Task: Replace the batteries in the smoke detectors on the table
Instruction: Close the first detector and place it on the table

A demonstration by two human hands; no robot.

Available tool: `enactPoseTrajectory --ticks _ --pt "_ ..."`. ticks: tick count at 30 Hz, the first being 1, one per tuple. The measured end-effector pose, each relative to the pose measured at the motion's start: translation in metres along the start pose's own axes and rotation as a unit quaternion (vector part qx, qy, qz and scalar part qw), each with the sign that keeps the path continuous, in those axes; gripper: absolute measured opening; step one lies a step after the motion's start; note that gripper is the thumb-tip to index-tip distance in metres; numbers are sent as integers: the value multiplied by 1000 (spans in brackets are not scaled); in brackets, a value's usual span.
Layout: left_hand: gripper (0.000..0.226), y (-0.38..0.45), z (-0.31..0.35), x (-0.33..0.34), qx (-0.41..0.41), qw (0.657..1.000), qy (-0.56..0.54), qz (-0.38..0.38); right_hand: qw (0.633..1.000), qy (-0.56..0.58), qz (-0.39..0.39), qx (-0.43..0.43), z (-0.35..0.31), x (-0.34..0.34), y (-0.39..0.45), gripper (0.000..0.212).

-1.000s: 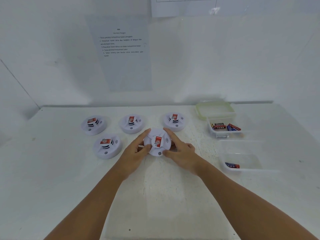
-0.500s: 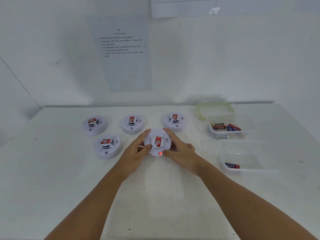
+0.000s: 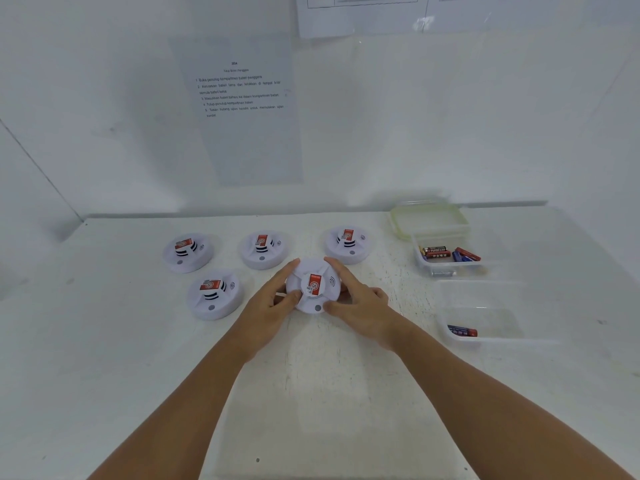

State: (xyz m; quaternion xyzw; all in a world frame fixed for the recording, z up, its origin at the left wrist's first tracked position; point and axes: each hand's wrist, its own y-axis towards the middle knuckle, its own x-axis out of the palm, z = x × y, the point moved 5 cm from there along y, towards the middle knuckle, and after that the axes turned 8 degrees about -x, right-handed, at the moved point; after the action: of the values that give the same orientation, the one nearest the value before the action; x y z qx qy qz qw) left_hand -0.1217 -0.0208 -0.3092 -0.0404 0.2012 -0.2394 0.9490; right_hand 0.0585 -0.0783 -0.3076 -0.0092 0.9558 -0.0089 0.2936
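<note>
Four white smoke detectors [image 3: 214, 294] on the counter [image 3: 104, 358] at left and behind. Left hand [image 3: 268, 308] and right hand [image 3: 360, 303] both grip a fifth smoke detector [image 3: 313, 285] at centre, fingers curled round its rim. Right: battery tub [image 3: 446, 254], near tub [image 3: 485, 317] holding one battery [image 3: 462, 330].

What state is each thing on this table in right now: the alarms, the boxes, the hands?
Held smoke detector: on table, light off.
Other four detectors: untouched.
Far box: open, several batteries.
Lid: off.
Near box: open, one battery.
Left hand: grips detector.
Right hand: grips detector.
</note>
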Motion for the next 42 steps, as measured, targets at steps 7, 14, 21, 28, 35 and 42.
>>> enactPoseTrajectory --ticks 7,14,21,28,35,42 --pt "56 1 -2 -1 4 1000 -3 0 1000 -3 1 1 -2 0 -1 76" --pt "56 1 -2 -1 5 1000 -3 -3 1000 0 0 1 -2 -1 -1 76" --pt "56 1 -2 -1 4 1000 -6 -3 1000 -1 -3 0 -3 -1 -2 75" --pt "54 1 -2 -1 1 1000 -4 0 1000 6 -3 5 -3 -1 -2 75" --pt "55 0 -1 -1 0 1000 -5 -1 1000 7 0 10 -3 -1 -2 76" --pt "55 -2 -1 0 1 1000 -7 0 1000 8 4 9 -3 -1 -2 76"
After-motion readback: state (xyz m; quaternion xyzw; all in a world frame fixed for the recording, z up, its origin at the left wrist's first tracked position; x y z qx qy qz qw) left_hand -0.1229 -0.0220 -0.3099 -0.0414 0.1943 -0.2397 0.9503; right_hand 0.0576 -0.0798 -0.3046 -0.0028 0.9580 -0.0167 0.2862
